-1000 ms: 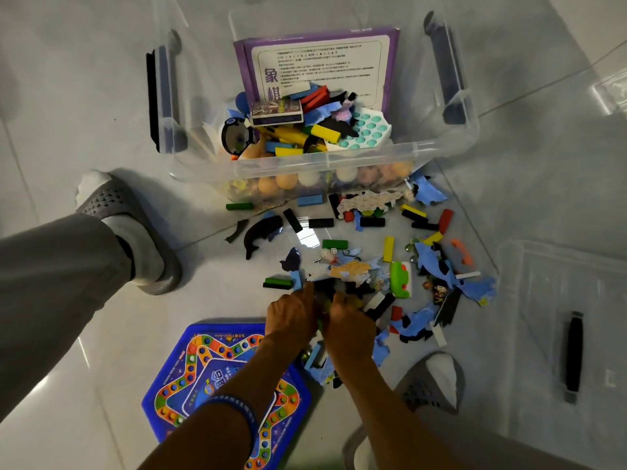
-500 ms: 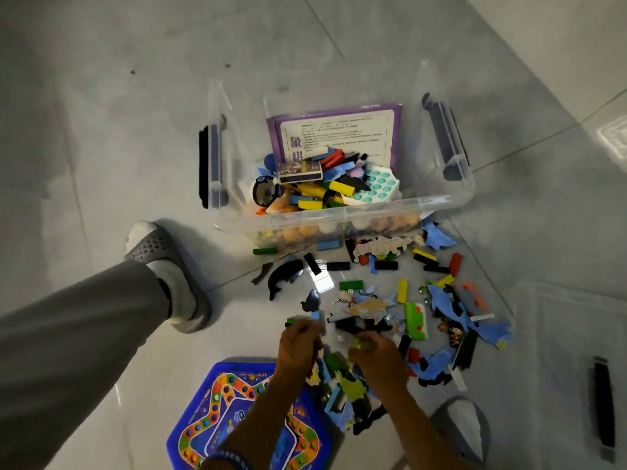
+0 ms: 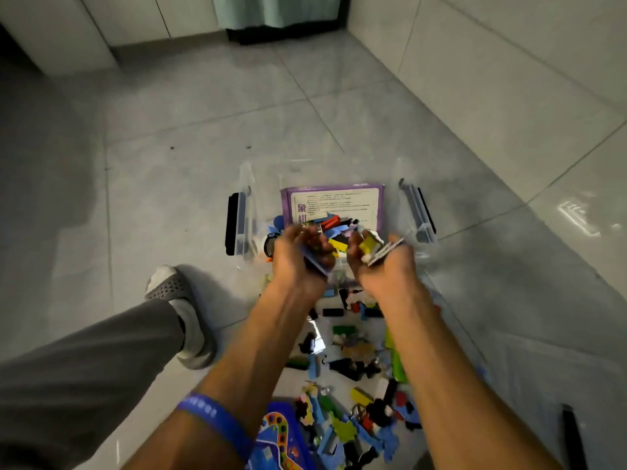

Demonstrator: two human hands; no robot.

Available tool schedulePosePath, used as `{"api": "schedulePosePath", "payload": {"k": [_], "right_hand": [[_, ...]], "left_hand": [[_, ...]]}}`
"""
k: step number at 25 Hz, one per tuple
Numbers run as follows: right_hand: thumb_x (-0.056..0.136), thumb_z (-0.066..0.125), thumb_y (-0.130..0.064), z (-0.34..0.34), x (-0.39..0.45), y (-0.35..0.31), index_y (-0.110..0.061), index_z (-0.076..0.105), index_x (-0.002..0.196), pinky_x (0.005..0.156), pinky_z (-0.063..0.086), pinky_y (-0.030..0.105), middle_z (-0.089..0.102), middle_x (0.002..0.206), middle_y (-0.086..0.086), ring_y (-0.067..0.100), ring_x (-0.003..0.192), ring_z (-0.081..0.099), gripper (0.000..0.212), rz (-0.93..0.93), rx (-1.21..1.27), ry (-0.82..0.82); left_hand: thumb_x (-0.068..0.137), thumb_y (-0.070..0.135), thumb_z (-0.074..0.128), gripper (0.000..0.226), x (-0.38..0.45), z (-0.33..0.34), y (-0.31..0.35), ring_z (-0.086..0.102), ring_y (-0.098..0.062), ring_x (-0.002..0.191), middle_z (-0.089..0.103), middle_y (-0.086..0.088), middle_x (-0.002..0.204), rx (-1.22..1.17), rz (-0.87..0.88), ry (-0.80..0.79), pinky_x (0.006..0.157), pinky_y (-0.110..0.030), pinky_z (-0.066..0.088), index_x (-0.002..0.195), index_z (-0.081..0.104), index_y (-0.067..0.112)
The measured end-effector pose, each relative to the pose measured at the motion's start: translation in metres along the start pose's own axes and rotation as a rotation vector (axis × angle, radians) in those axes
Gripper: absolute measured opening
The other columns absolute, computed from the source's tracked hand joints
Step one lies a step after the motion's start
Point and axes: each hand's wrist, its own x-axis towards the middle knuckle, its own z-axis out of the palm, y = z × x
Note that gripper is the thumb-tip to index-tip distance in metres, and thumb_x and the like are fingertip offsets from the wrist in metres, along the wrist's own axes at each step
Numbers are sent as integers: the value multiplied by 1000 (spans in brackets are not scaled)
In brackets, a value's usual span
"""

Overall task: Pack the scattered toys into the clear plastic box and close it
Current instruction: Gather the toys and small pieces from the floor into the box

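Nearest, loose toys (image 3: pixel 353 361) littered the floor (image 3: pixel 169 164) between the person's forearms, beside a blue game board (image 3: pixel 281 435). Further out, the left hand (image 3: pixel 298 259) was cupped around a blue piece and the right hand (image 3: pixel 380 262) around yellow and white bits, fingers curled on them, both over the near rim of the clear plastic box (image 3: pixel 244 212). Risk: handfuls looked overfull, so pieces could have spilled outside. The pile also looked high against the upright purple booklet (image 3: pixel 334 201), which might have blocked the lid.
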Motion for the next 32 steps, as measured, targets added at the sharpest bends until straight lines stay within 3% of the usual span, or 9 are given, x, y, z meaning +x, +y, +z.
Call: {"api": "schedulePosePath", "payload": {"k": [2,5,10,14,18,22,24,27,32], "right_hand": [[94,25,-34,40,11,-27,-2,59,122,84,52,57,61,117,28,45,105,60,55,21,-45,-32],[97,30,-37,47,7,-40,0,54,127,70,54,47,60,124,24,38,98,61,54,-28,-131,75],[100,36,-34,-56,6,-16,-3,63,102,67,54,35,68,91,13,25,77,65,41,-152,-309,362],[95,47,-29,-151,25,15,-7,68,79,69,56,45,67,76,12,28,64,59,34,-197,-906,727],[91,52,-21,-189,50,5,-15,63,95,68,45,33,65,97,11,31,84,60,14,-173,-1380,649],[79,66,-27,-205,122,-28,-16,52,126,90,46,40,47,134,12,36,117,50,50,-314,-1698,577],[72,67,-45,-221,161,-41,-22,38,139,100,41,49,34,147,8,38,130,39,77,-228,-1867,580],[56,63,-73,-236,192,-38,-30,29,145,107,36,50,34,151,2,33,136,35,104,-142,-1799,467],[79,68,-43,-234,147,47,-21,28,147,109,34,50,36,149,12,34,136,33,82,-405,-1722,446]], "left_hand": [[92,54,31,58,16,36,33,63,-31,82,65,-21,92,42,-36,9,66,-32,52,103,58,4],[89,56,34,59,31,47,57,58,-36,111,61,-20,118,138,-1,75,89,-37,48,116,50,6],[98,36,43,37,6,-29,19,63,-19,70,67,-6,76,206,415,311,63,-29,52,93,66,8],[97,26,48,22,19,-123,-30,58,-17,70,62,-7,78,601,399,551,57,-25,46,91,63,11],[90,15,59,22,59,-190,-52,61,-26,100,61,-8,109,1257,346,530,79,-35,51,112,58,14],[80,33,70,60,118,-206,-41,44,-36,122,44,-14,135,1732,312,424,99,-48,43,131,47,10],[73,49,68,77,144,-214,-39,44,-36,122,45,-13,133,1798,338,422,98,-50,45,133,44,8],[76,39,73,67,155,-226,-56,45,-30,123,46,-10,134,1750,398,383,93,-44,49,130,44,13],[87,29,64,64,150,-231,-115,25,-40,140,31,-21,149,2038,449,220,109,-54,35,139,39,2]]}}
